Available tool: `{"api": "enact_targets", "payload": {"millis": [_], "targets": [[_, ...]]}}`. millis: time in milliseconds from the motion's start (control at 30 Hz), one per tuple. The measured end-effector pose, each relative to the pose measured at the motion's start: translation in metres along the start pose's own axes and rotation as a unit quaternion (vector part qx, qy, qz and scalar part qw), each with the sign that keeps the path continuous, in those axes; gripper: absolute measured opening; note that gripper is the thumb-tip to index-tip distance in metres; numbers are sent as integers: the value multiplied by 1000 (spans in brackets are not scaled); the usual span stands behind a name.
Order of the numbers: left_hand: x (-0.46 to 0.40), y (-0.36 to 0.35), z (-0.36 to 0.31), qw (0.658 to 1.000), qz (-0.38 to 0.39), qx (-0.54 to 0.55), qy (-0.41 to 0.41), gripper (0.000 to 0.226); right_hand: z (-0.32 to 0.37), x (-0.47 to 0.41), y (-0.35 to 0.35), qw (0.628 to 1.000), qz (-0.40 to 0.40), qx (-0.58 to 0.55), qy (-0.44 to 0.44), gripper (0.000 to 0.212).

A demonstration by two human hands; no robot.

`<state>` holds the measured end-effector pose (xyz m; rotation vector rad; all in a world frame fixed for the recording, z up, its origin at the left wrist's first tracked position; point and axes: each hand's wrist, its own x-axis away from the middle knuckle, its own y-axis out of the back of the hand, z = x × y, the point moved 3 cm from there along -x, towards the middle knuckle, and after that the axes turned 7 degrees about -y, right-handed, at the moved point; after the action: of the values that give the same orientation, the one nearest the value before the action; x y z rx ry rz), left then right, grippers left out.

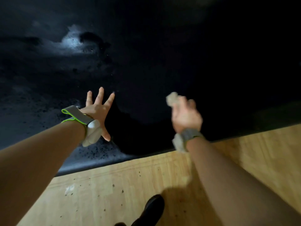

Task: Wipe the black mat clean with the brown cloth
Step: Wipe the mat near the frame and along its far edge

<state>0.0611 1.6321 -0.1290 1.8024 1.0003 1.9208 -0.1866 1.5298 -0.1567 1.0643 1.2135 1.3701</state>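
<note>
Seen from the head camera, looking down past two bare forearms: a black mat (162, 62) fills the upper part of the view, its thick rounded near edge lying on a pale wooden floor (114, 185) speckled with small dark crumbs; the mat's left half looks dusty and greyish, with a paler smear far to the left, while its right half is deep black; the left hand (97, 111) is spread wide, fingers straight and splayed, over the mat near its edge, holding nothing, though contact cannot be told; a grey strap with green trim (76, 115) circles that wrist, with a white piece below it; the right hand (185, 115), blurred, is curled round a bunched brown cloth (172, 99), a tuft showing above the fingers and a looser tail hanging past the grey band (190, 136) on the wrist; whether the cloth touches the mat cannot be told; a dark shoe (151, 207) shows at the bottom edge; the cloth looks light, soft and limp, likely to crumple, so it is probably best taken as a wad in the palm and pressed flat; the mat looks heavy and dense, somewhat grippy, unlikely to slide under wiping, with the spread hand able to steady it.
</note>
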Motion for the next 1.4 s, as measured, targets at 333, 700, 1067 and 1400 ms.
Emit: {"api": "enact_targets", "payload": {"millis": [333,700,1067,1400], "targets": [[10,-5,6,998,-43,47,-14,149,111,115,-7,989,33,-129,57,21],[79,-91,97,999,-24,11,43,152,16,62,8,997,9,-50,-66,27],[73,-82,106,1000,-5,-15,-12,144,103,140,-11,993,62,-48,93,26],[70,-88,110,1000,-27,5,-15,143,160,157,-14,990,76,-74,95,36]]}}
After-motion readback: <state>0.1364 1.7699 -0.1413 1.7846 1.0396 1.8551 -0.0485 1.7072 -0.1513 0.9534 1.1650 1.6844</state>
